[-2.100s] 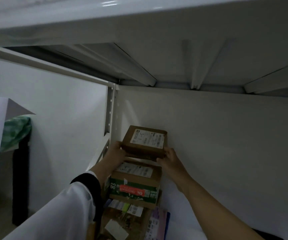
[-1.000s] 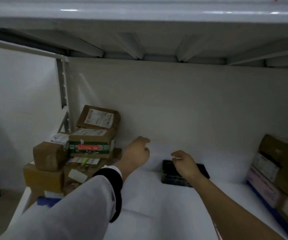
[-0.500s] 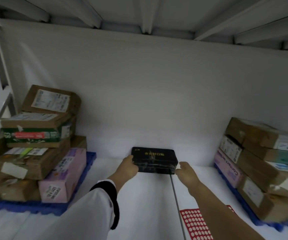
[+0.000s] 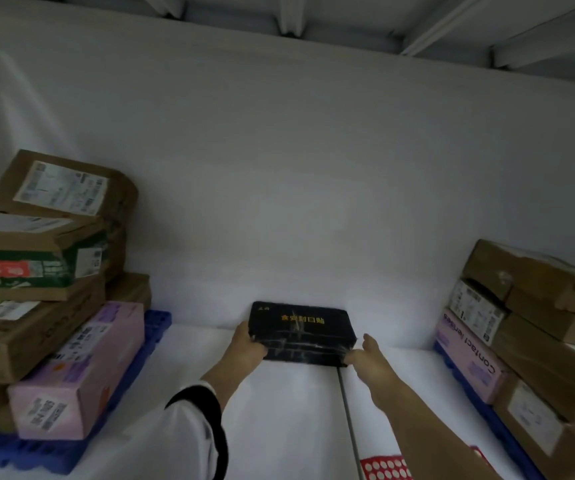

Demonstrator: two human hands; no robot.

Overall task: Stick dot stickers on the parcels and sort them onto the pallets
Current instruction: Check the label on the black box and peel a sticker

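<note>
Reaching far across the white desk [image 4: 279, 420], I have both hands on the black parcel [image 4: 301, 332] that sits against the back wall, in the middle between the two piles. My left hand [image 4: 247, 348] is curled around the parcel's left end, with the thumb on top and the fingers tucked below. My right hand [image 4: 365, 355] is flatter and more open, pressing on the parcel's right near corner. I cannot tell if those fingers wrap under it.

The parcel lies flat on the desk. It has gold writing on top and shiny tape around it.

On the left, a blue pallet [image 4: 156, 323] holds a pile of brown boxes and a pink box [image 4: 81, 372]. On the right, another blue pallet [image 4: 486, 414] holds more brown boxes and a pink one. The red sheet of dot stickers [image 4: 384, 468] lies near me, at the bottom edge by my right arm.

I think this is the picking-up step for a new parcel. I see no dot on it yet. Next I would pull it toward me, close to the sticker sheet, so I can peel a dot and press it on top. Then it can go on one of the pallets. I cannot tell which pile it belongs to. The tape looks slippery, so I should hold both ends firmly.
</note>
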